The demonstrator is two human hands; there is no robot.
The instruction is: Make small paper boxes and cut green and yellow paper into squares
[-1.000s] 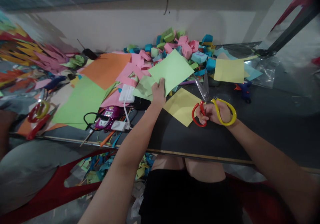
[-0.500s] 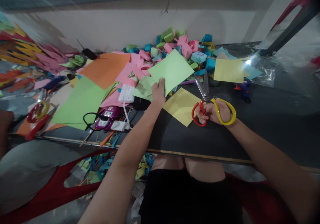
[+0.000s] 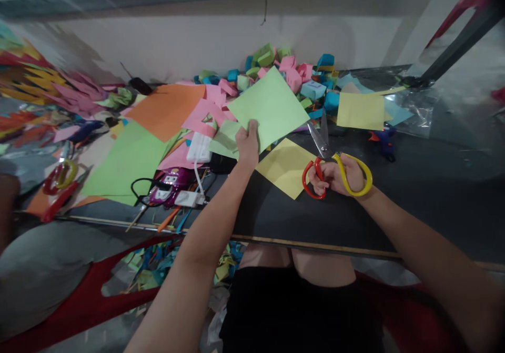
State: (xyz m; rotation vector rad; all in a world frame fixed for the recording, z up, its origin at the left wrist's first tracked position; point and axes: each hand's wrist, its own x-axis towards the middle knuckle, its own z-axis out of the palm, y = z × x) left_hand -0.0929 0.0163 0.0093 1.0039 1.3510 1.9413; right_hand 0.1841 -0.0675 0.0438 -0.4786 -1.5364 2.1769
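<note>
My left hand (image 3: 248, 141) pinches a light green paper square (image 3: 272, 108) near its lower left edge, thumb on top. Another pale green piece (image 3: 225, 139) lies behind that hand. In my right hand (image 3: 340, 177) are scissors (image 3: 323, 148) with one red and one yellow handle loop; their blades are spread and point away from me, beside the right corner of the green square. A yellow paper square (image 3: 290, 168) rests on the dark table (image 3: 315, 216) between my hands.
Folded pink, blue and green pieces (image 3: 294, 79) are heaped at the back. Orange paper (image 3: 169, 111), large green sheets (image 3: 122, 166), a purple power socket (image 3: 173, 182) and other scissors (image 3: 63, 177) lie leftward. At right are yellow paper (image 3: 361, 111) and a blue tool (image 3: 386, 142). A person's knee (image 3: 51, 269) shows lower left.
The green square in my left hand has turned slightly and shifted a little left and towards the scissors' blade tips at its right corner. My right hand and the scissors have hardly moved.
</note>
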